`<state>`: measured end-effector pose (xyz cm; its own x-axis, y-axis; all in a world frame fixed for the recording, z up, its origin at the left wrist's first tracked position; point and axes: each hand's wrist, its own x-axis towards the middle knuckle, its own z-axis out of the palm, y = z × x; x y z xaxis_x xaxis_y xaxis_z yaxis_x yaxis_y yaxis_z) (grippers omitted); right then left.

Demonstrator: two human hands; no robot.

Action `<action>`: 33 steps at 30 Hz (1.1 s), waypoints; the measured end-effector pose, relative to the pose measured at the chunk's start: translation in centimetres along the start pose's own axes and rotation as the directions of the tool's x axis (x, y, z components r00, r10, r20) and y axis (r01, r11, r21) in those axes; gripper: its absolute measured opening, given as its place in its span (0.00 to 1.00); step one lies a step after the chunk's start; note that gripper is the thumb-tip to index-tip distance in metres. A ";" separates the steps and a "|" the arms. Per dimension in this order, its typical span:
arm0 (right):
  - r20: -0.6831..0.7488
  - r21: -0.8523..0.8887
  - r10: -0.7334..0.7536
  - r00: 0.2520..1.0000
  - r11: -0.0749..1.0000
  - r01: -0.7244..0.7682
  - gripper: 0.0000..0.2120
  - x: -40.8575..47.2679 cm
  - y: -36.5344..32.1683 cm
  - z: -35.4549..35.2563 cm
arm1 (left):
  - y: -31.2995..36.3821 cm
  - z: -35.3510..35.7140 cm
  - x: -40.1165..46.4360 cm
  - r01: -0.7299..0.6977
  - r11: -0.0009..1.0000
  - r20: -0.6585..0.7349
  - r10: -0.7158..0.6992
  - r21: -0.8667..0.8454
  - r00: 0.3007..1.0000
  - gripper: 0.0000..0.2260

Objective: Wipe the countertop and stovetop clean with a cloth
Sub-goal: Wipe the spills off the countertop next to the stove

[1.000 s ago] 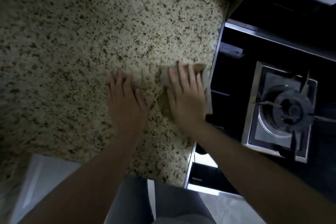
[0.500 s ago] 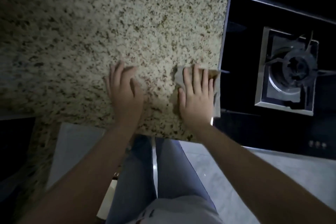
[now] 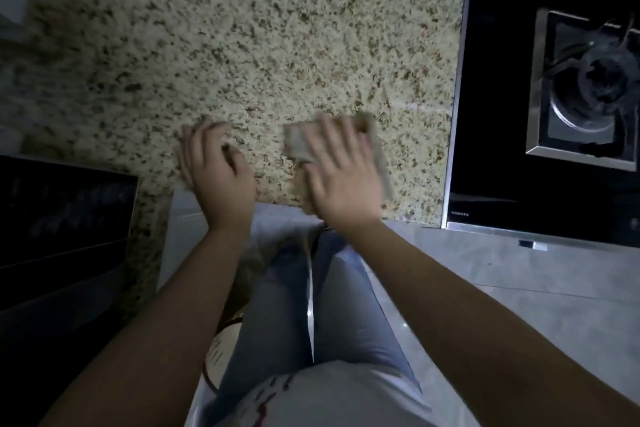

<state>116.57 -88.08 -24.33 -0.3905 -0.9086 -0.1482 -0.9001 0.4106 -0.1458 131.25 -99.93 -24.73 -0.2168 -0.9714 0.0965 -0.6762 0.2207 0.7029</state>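
Observation:
The speckled granite countertop point(image 3: 263, 45) fills the upper middle of the head view. My right hand point(image 3: 341, 180) presses flat on a folded grey-beige cloth point(image 3: 298, 142) near the counter's front edge, a little left of the stove. My left hand point(image 3: 218, 170) is beside it at the front edge, tilted on its side with fingers loosely bent, holding nothing. The black glass stovetop point(image 3: 491, 114) lies to the right, with a steel-framed gas burner point(image 3: 595, 87) on it. Both hands are motion-blurred.
A dark appliance or panel point(image 3: 69, 211) sits at the left below the counter edge. Grey floor tiles point(image 3: 519, 288) lie at the lower right. My legs in jeans stand against the white cabinet front point(image 3: 187, 236). A round rim point(image 3: 214, 357) shows by my left leg.
My right hand slid the cloth leftward, away from the stove's edge and toward the counter's front. My left hand tipped up from flat to its side at the front edge. The camera pulled back.

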 end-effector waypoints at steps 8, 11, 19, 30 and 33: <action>-0.077 0.027 0.452 0.889 0.892 -0.451 0.32 -2.1 -0.2 0.3 | -0.7 -2.4 -1.7 0.053 0.999 -0.026 -0.053 0.011 0.998 0.16; -0.026 0.027 0.150 0.988 0.988 -0.149 0.32 1.3 -5.5 1.0 | -2.0 -3.6 -2.7 0.173 0.974 -0.014 -0.172 0.146 0.985 0.20; 0.045 0.028 -0.371 0.927 0.928 0.370 0.31 7.7 -14.4 1.4 | -5.4 -4.4 -5.0 0.183 0.899 0.012 -0.204 0.398 0.979 0.29; 0.019 -0.059 0.151 0.988 0.987 -0.150 0.30 -2.0 4.8 -0.8 | 0.6 -1.1 -7.3 -0.210 0.959 0.323 0.141 0.191 0.936 0.30; -0.028 -0.008 0.245 0.969 0.969 -0.245 0.29 3.0 6.3 -1.6 | -0.8 -1.8 -6.3 -0.279 0.943 0.344 0.204 0.183 0.916 0.26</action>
<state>109.41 -88.33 -24.13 -0.6041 -0.7823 -0.1521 -0.7785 0.6201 -0.0972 134.41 -94.09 -24.61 -0.5792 -0.8151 -0.0107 -0.7057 0.4948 0.5072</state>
